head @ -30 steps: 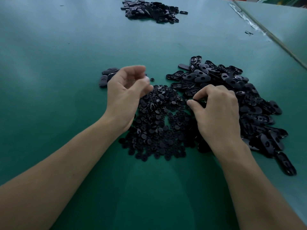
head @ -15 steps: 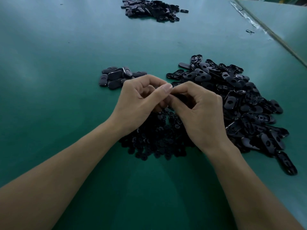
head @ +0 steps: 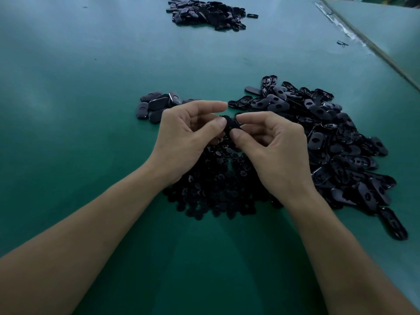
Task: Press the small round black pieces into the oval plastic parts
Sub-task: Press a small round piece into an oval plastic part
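black oval part pinched between both hands above the green table, at the centre of the view. the left hand grips its 9 o'clock end, thumb on top and the other fingers curled beneath. the right hand grips the 3 o'clock end between thumb and forefinger. whether a small round piece already sits in the part's hole cannot be told, since the thumbs cover most of it and black lies on black. the step in hand is judged to be the seating press.

directly below the hands, at 6 o'clock, lies the heap of small round pieces. at 3 o'clock, touching that heap, spreads the larger heap of oval parts, many showing an open hole. at 10 o'clock, beyond the left hand, a small group of ovals lies apart, judged to be finished work. a further pile lies well apart at 12 o'clock.

to press well: hold the oval level, support its underside with fingers on both sides of the hole, centre the round piece squarely over it, and push straight down with a thumb pad rather than a nail. a tilted piece is likely to jam on one edge or spring off into the heap below. feel for an even seat all round before setting the part down.
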Demonstrator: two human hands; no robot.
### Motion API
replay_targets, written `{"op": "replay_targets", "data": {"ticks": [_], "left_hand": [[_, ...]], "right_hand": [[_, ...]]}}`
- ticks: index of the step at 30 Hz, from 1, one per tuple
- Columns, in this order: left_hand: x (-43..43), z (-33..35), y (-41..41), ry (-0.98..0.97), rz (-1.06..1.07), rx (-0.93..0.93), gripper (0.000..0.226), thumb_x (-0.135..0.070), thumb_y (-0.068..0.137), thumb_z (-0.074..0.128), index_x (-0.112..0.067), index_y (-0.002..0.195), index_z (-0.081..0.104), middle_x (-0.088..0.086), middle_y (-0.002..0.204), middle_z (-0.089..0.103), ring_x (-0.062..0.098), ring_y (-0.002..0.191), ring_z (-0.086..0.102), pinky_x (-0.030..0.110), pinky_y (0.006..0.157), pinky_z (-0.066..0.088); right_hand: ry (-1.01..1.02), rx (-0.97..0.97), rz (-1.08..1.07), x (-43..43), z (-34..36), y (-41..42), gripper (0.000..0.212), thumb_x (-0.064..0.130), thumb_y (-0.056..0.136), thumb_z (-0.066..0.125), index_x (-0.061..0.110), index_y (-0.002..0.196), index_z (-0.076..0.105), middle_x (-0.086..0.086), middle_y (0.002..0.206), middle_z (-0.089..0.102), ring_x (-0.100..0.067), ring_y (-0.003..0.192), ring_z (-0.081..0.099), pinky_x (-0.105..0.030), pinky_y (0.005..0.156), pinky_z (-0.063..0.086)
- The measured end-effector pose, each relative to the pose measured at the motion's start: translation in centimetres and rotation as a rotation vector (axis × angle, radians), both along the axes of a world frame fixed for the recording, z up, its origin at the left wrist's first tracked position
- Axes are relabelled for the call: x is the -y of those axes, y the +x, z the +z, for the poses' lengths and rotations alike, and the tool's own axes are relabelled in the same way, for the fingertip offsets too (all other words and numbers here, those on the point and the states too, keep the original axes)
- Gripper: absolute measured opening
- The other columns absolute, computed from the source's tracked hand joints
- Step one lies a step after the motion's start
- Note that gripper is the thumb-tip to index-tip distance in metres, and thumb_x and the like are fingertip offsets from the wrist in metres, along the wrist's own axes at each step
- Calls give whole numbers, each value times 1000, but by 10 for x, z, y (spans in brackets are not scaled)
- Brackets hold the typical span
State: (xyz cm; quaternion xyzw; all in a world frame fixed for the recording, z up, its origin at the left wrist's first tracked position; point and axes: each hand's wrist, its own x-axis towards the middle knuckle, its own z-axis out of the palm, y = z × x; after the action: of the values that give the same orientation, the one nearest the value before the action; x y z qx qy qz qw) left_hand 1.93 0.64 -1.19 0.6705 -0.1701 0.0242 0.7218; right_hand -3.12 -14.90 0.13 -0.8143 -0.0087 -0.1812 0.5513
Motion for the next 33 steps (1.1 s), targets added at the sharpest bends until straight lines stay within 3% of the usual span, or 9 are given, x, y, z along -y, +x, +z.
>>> {"op": "replay_targets", "data": {"ticks": [6,9,14,22,27,30,33], "left_hand": [[1,0,-1,-22,9,19,17,2,88,68,-15,88,73,-4,71,74,7,61,66,19,61,55],[0,0,-1,-18,-5,30,15,0,87,73,-15,86,70,-5,71,73,10,63,67,21,63,57],[-1,1,-1,-18,-58,16,19,4,86,74,-12,90,63,-1,70,72,11,62,68,23,63,57],[0,0,-2,22,-76,38,27,-9,79,79,-19,101,67,-5,82,75,7,74,69,27,77,59],[1,0,-1,35,-53,66,15,-5,86,75,-18,92,70,-10,79,73,5,71,65,24,69,58],[2,0,0,41,-28,66,14,-4,92,68,-18,93,68,-14,75,70,3,67,63,22,64,57],[2,-1,1,-13,-11,27,15,-2,97,61,-16,94,63,-13,76,66,8,72,69,23,66,58]], "right_hand": [[0,-47,6,2,-1,1,12,21,87,78,31,87,71,10,74,74,-5,71,71,-26,71,58],[-1,-18,8,2,0,1,15,16,89,76,30,92,73,9,76,74,-8,74,72,-31,76,59],[4,22,9,2,1,1,17,9,92,70,19,105,76,11,85,75,-5,78,72,-26,78,58],[72,8,34,-1,5,-1,16,10,94,68,25,91,65,5,78,76,-7,73,73,-19,70,54],[-259,5,-8,-1,4,-5,6,18,93,69,22,95,74,17,82,71,1,79,67,-14,74,52],[-571,-82,-25,0,1,-6,25,35,93,69,23,114,73,8,96,67,-11,96,59,-27,85,48],[-717,-164,-13,-1,1,-7,29,45,91,67,29,114,71,5,97,58,-17,103,50,-30,86,42]]}}
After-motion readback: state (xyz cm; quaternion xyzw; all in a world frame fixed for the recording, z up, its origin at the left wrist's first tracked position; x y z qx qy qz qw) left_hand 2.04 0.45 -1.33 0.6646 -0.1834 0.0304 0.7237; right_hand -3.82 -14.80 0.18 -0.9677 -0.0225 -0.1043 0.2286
